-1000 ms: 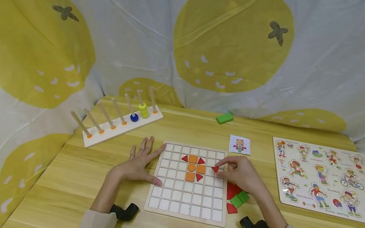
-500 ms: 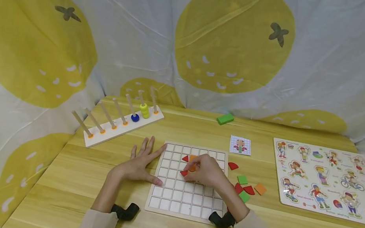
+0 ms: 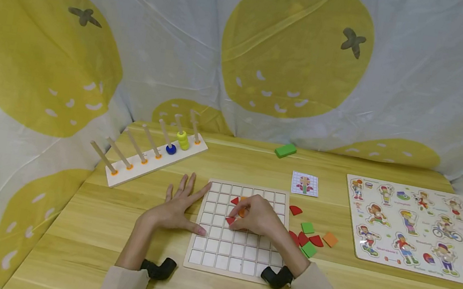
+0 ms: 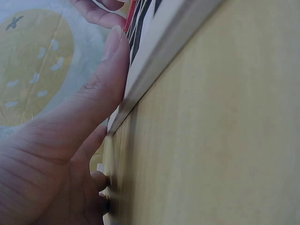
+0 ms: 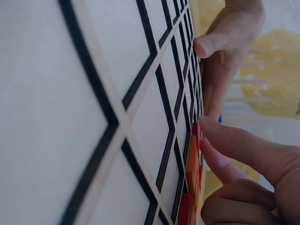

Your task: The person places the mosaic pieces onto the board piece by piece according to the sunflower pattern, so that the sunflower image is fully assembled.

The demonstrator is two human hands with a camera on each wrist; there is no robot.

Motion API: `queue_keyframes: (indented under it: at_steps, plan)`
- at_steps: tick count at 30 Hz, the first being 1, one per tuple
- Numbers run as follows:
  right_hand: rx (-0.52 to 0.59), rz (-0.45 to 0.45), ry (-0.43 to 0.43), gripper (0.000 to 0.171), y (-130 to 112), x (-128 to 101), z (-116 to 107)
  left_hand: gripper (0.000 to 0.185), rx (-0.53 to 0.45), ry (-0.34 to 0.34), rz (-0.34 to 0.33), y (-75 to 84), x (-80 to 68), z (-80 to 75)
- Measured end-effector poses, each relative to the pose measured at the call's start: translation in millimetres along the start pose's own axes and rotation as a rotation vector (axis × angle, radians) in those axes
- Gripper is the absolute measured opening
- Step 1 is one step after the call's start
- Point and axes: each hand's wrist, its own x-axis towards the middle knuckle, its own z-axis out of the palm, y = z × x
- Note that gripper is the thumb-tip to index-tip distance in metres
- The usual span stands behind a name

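Right hand point(image 3: 257, 215) partly hides grid board point(image 3: 230, 249); peg rack point(image 3: 156, 160), card point(image 3: 304, 184) nearby

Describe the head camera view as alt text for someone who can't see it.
A person's right hand pinches a red piece at a gridded board while the left hand touches the board's left edge. Loose pieces, a pattern card, picture puzzle and peg stand sit nearby.

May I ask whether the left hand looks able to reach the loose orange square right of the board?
Probably not directly: the left hand rests at the left edge of the board, and the right hand and forearm lie between it and the orange square.
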Motion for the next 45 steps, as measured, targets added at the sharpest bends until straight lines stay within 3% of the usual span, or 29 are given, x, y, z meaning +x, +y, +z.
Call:
queue_keyframes:
  at_steps: [33, 39, 45]
  plan:
    - [0.074, 0.012, 0.013, 0.012, 5, -1, -2, 0.117, 0.001, -0.003, 0.006, 2.0, -0.5, -1.1]
    - [0.128, -0.005, 0.025, 0.013, 12, -9, -20, 0.117, 0.001, -0.007, 0.004, 0.4, -1.6, -1.1]
    - [0.103, 0.012, 0.079, 0.016, 33, -24, -56, 0.117, 0.003, -0.007, 0.012, 1.4, -2.1, -1.9]
